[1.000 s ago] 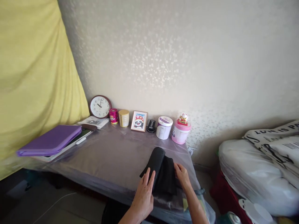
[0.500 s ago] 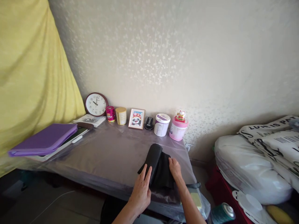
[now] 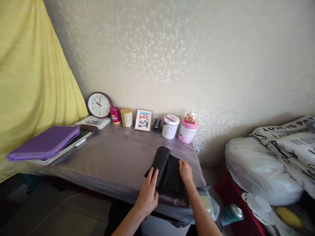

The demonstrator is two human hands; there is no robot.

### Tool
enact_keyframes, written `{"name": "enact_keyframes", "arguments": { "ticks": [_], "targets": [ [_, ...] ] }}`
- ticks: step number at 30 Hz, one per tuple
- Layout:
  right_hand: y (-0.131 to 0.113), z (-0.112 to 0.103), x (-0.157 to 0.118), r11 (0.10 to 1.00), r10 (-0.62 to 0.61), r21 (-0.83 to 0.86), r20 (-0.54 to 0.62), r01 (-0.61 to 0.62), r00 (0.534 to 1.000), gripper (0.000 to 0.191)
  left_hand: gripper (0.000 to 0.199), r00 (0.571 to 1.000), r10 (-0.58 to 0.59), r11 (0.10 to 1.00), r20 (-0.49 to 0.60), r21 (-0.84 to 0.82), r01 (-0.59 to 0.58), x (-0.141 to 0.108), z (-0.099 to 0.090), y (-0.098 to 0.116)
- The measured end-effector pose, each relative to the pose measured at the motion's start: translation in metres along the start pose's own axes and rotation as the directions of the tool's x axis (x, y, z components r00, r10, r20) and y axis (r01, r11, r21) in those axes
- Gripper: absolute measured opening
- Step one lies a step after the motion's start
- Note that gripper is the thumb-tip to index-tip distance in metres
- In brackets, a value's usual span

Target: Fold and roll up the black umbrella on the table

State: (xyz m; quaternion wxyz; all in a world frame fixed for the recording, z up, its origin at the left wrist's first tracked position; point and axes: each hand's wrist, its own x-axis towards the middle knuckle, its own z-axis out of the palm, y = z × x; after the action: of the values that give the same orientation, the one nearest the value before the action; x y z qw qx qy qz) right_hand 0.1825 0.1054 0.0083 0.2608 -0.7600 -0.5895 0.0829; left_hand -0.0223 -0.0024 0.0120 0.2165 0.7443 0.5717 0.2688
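Note:
A roll of thin black material [image 3: 161,164], its exact kind unclear, lies on the table near the front right with a loose flap [image 3: 172,175] spread to its right. My left hand [image 3: 148,193] rests on the near left part of the roll, two fingers stretched out and apart over it. The other fingers of this hand are mostly hidden. At the flap's right edge, my right hand [image 3: 185,172] pinches the material between closed fingers.
Plastic sheeting covers the table [image 3: 110,154]. Along the wall stand a clock [image 3: 99,105], a pink tin [image 3: 115,115], a yellow container [image 3: 126,117], a framed panda picture [image 3: 143,120] and two tubs [image 3: 170,127]. Left lies a purple folder [image 3: 46,141]; a spray can [image 3: 231,214] is beyond the right edge.
The whole view has shifted slightly, so the table's things appear a little higher. Both hands keep the same hold, with the flap drawn slightly flatter.

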Motion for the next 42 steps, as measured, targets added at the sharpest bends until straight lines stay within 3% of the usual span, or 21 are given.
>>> {"name": "enact_keyframes", "arguments": {
  "ticks": [14, 29, 42],
  "targets": [
    [-0.017, -0.002, 0.009, 0.963, -0.065, 0.260, -0.003, 0.063, 0.998, 0.042, 0.084, 1.000, -0.003, 0.998, 0.016, 0.065, 0.001, -0.003, 0.000, 0.002],
    [-0.039, -0.008, 0.018, 0.989, -0.077, 0.127, 0.044, 0.071, 0.996, 0.030, 0.082, 0.999, 0.035, 0.999, 0.000, -0.003, -0.035, -0.002, 0.004, -0.005],
    [-0.017, -0.006, 0.010, 0.986, -0.004, 0.165, 0.001, 0.003, 1.000, 0.039, 0.085, 1.000, 0.001, 0.999, 0.012, 0.039, -0.002, -0.002, 0.006, -0.003]
  ]
}}
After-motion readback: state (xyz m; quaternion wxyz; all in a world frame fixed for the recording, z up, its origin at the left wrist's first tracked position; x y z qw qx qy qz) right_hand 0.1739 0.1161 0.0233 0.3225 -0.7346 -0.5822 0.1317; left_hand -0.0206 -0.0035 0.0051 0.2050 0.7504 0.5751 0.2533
